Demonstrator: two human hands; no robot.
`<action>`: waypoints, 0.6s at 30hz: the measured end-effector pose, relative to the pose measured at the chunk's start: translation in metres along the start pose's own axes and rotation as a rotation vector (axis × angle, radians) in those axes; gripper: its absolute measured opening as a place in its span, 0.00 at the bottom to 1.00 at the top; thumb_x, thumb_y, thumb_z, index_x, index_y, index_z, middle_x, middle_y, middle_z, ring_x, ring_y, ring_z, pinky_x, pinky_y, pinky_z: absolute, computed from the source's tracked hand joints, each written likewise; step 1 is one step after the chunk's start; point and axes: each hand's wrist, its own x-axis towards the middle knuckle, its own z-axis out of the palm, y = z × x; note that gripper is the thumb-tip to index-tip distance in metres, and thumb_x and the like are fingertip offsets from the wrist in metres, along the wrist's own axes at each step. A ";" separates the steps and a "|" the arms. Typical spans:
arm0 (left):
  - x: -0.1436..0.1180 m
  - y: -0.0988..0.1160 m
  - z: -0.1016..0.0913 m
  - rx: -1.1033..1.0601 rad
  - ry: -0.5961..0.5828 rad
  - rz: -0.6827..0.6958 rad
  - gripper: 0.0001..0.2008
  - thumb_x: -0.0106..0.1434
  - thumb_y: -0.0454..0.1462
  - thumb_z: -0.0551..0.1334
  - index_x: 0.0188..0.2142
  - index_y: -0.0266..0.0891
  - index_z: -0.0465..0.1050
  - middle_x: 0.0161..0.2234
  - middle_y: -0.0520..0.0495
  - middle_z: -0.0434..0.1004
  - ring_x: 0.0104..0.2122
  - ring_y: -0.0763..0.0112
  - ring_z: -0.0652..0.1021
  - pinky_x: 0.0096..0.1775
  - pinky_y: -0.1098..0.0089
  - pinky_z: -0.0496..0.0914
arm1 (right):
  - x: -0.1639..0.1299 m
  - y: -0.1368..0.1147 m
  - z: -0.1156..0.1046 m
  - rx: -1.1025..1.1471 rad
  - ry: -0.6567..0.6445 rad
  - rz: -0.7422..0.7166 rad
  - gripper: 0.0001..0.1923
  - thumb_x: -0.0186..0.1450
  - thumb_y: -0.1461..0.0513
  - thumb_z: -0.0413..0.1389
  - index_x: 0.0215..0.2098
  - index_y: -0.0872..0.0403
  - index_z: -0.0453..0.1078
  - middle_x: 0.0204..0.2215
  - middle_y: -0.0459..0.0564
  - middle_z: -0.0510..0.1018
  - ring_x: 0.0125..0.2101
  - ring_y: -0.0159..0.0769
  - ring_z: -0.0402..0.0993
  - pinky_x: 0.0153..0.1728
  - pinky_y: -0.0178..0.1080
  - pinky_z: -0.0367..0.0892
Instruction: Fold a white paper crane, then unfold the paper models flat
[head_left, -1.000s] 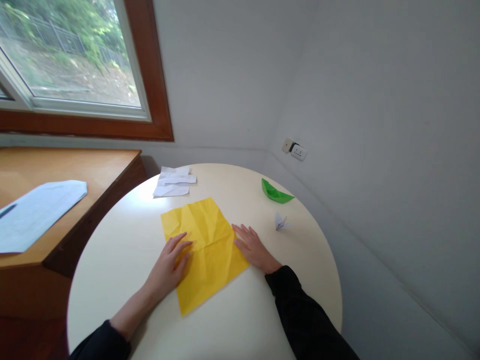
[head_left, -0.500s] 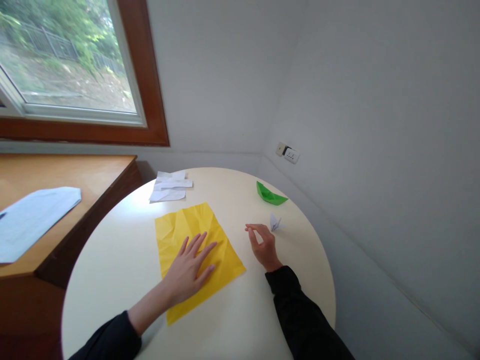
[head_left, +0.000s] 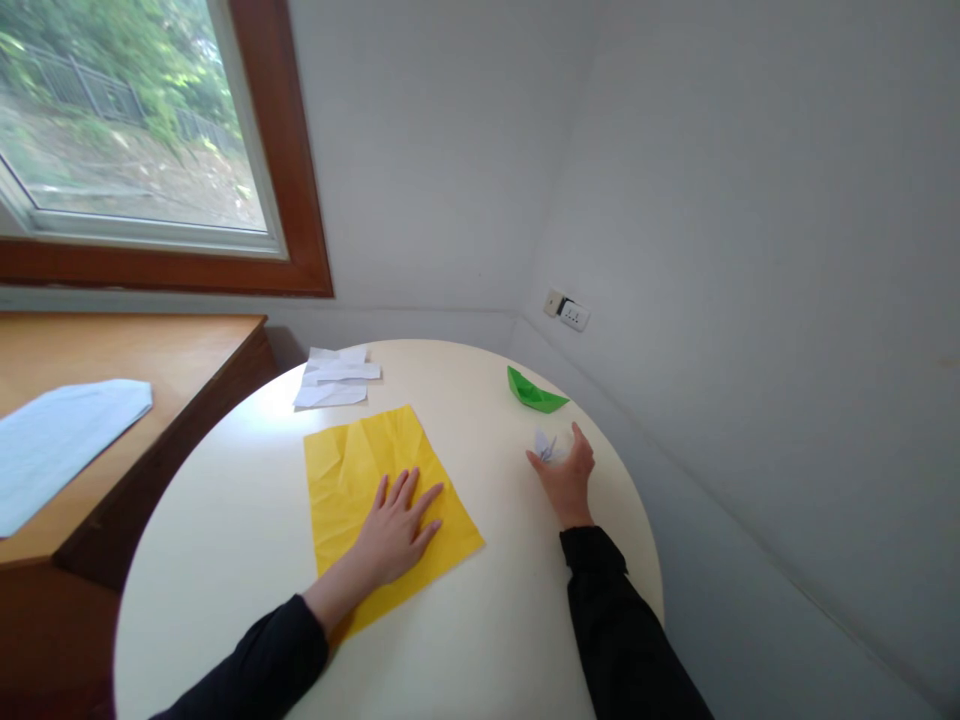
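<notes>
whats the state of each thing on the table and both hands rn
yellow paper: unfolded, creased, flat on the round table
left hand: open, palm down on the yellow paper
right hand: fingers curled around the small white folded figure, grip unclear
green paper boat: folded, untouched
white papers: crumpled, loosely stacked near the far edge

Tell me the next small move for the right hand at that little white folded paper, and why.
Probably close the fingers on the small white folded figure and lift it. The right hand is cupped around it, open, thumb and fingers on either side, with no firm pinch visible. The left hand lies flat on the yellow sheet, pinning it to the table, so nothing there needs moving.
</notes>
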 end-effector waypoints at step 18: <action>-0.005 -0.017 -0.008 -0.071 0.001 -0.061 0.24 0.63 0.44 0.50 0.58 0.46 0.58 0.62 0.40 0.51 0.61 0.55 0.52 0.59 0.51 0.45 | -0.001 0.012 0.017 0.148 -0.243 0.311 0.43 0.47 0.52 0.60 0.58 0.51 0.51 0.43 0.55 0.70 0.46 0.48 0.67 0.46 0.48 0.61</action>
